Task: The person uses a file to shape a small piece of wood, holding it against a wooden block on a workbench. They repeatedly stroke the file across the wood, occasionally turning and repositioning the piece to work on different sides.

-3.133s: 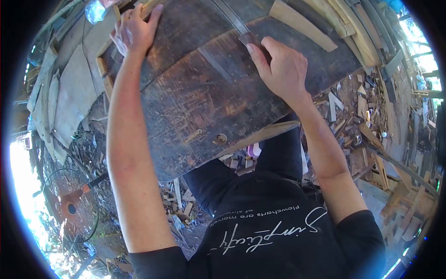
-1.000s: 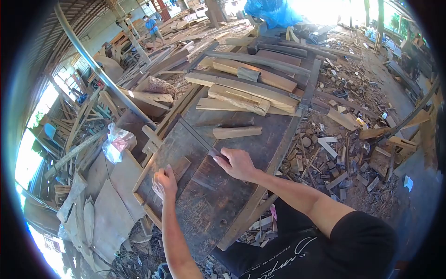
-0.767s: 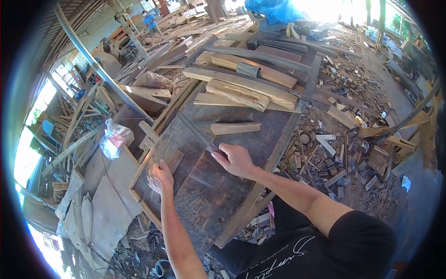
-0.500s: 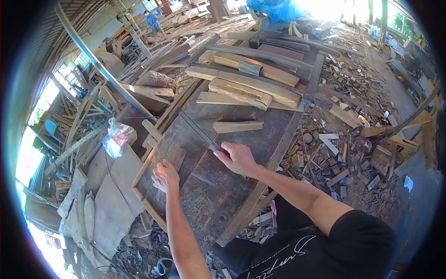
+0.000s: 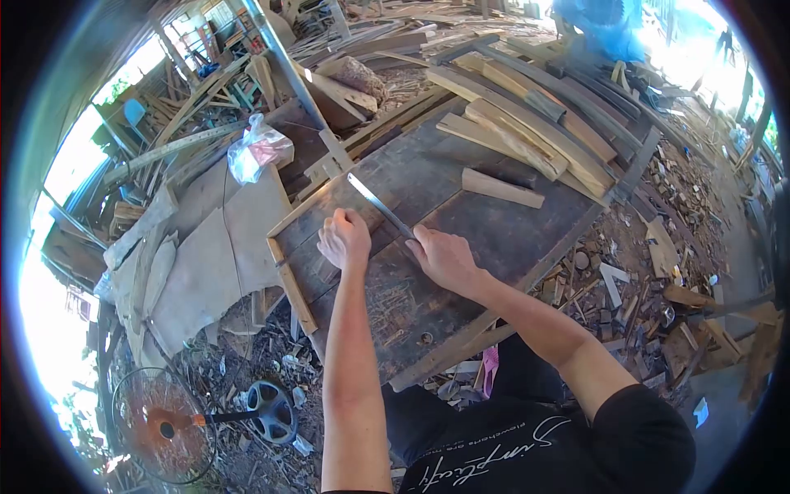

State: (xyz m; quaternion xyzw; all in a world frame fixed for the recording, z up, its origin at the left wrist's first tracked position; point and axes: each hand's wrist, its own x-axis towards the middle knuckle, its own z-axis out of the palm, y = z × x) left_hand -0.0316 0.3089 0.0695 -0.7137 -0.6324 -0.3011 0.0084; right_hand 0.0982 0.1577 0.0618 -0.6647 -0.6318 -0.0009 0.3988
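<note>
My right hand (image 5: 448, 259) is closed on one end of a long, thin metal strip (image 5: 377, 200). The strip points away to the upper left, and its far end shines in the light. My left hand (image 5: 344, 239) is to the left of the strip, its fingers curled in. Whatever those fingers hold, if anything, is hidden. Under or behind the left hand is a flat brown piece of wood (image 5: 327, 270), partly covered. Both hands are over a dark, scratched worktable (image 5: 395, 309). A short wooden block (image 5: 502, 188) lies on it beyond my right hand.
Several long planks (image 5: 527, 119) are stacked at the table's far side. A clear plastic bag (image 5: 259, 150) is left of the table. At the lower left stands a round fan (image 5: 164, 424). Wood scraps (image 5: 601, 300) cover the ground at right.
The view has swung left and down, bringing the fan into sight. The metal strip has turned from dark to bright along its far part. My left hand's fingers have curled in more.
</note>
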